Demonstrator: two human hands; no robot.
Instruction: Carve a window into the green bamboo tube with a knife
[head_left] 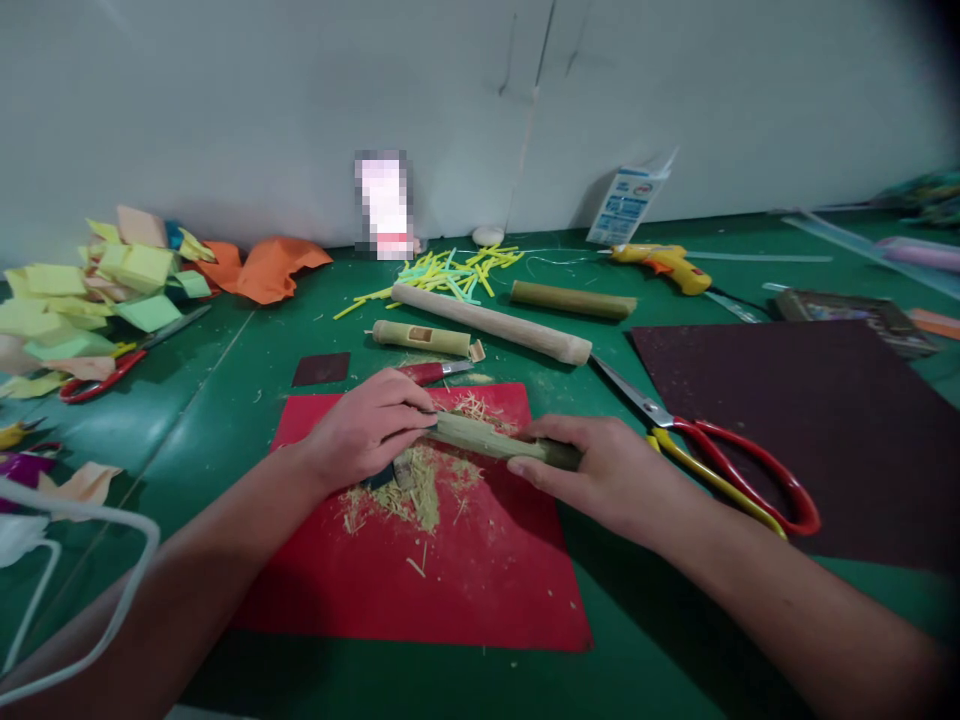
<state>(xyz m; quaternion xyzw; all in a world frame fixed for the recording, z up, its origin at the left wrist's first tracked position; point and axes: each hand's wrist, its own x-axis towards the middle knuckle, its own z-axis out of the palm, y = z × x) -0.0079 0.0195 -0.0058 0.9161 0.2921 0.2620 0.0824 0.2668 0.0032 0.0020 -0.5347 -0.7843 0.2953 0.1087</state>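
Observation:
A green bamboo stick [484, 438] lies across a red sheet [465, 580], held at both ends. My right hand [592, 475] is closed round its right end. My left hand [367, 425] is closed over its left end, with a dark tool partly showing under the fingers; I cannot make out what it is. A heap of pale bamboo shavings [416, 490] lies on the red sheet below my left hand.
A red-handled knife [435, 372] lies just behind the sheet. Red-and-yellow scissors [712, 455] lie to the right, beside a dark sheet [810, 420]. Behind are a wooden rod [495, 322], two bamboo pieces [574, 299], straw bits, a yellow glue gun [664, 265], and paper scraps [97, 290] at left.

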